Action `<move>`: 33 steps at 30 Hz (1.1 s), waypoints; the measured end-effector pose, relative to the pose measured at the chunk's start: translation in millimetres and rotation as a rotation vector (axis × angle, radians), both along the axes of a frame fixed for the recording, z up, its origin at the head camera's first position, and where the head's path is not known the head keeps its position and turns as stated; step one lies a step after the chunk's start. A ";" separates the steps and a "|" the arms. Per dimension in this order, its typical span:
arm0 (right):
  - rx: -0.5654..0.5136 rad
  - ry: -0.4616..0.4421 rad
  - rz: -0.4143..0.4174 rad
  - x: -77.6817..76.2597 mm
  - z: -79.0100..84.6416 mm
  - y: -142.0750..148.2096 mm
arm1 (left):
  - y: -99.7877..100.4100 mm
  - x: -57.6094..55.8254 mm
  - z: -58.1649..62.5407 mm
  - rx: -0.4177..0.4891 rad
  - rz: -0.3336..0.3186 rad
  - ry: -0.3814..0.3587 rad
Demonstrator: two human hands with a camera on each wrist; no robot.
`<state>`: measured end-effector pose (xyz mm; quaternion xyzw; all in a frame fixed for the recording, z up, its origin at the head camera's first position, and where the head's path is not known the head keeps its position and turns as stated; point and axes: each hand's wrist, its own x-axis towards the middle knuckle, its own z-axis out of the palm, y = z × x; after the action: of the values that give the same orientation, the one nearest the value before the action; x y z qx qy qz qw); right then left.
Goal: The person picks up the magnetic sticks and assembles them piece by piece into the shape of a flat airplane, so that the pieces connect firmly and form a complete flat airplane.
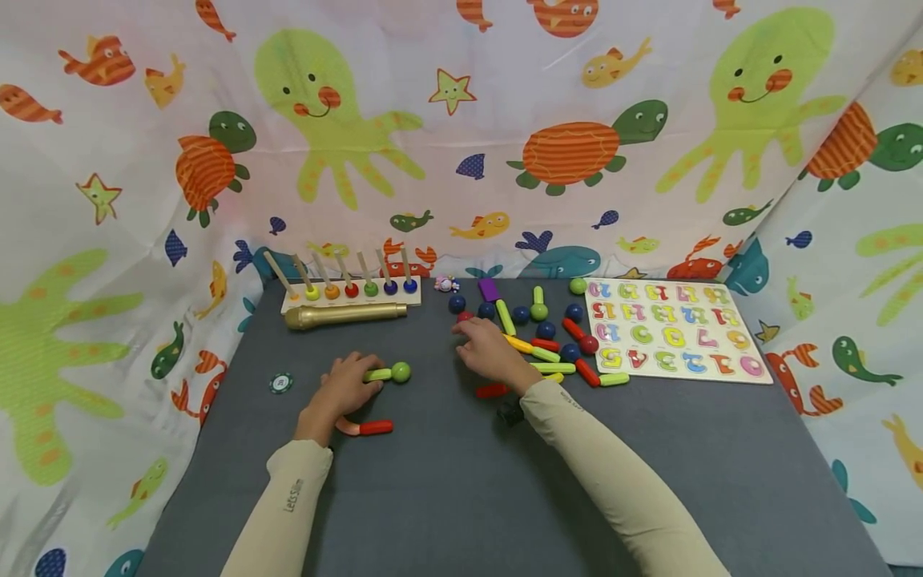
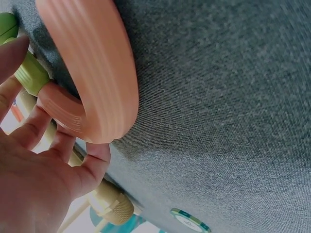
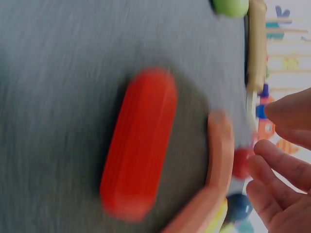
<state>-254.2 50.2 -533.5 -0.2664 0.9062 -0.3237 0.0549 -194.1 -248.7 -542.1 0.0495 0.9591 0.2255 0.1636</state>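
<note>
My left hand (image 1: 348,389) holds a salmon curved rod (image 2: 104,63), thumb on one side and fingertips on the other. A light green rod (image 1: 378,374) joins its end and meets a green ball (image 1: 401,372). At the curve's other end in the head view lies a red rod (image 1: 376,427). My right hand (image 1: 492,350) reaches over the near left of the pile with loosely bent fingers, nothing between them. Close to its fingertips is a red ball (image 3: 241,162). Under the right wrist lie a red rod (image 3: 139,145) and another salmon curved rod (image 3: 219,150).
A number puzzle board (image 1: 750,344) lies right of the pile of balls and rods. A peg stand with rings (image 1: 414,301) and a gold microphone (image 1: 346,316) sit at the back left. A poker chip (image 1: 281,383) lies left of my left hand. Patterned cloth (image 1: 461,216) hangs behind.
</note>
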 end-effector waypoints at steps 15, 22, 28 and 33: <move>0.086 -0.003 -0.152 -13.4 0.5 72.5 | -1.2 2.8 -1.4 0.043 -0.003 -0.005; 0.071 0.005 -0.130 -6.4 2.1 91.5 | -2.8 2.0 -4.4 0.058 -0.008 0.000; 0.046 0.011 0.086 13.7 2.7 86.6 | -3.9 1.9 -5.0 0.057 -0.010 0.004; 0.146 0.062 0.274 30.7 -3.3 67.5 | -0.8 1.9 -3.0 0.041 -0.011 -0.003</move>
<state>-223.5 117.7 -536.7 -0.3926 0.8838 -0.2383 0.0895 -192.1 -249.5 -545.1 0.0577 0.9538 0.2443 0.1653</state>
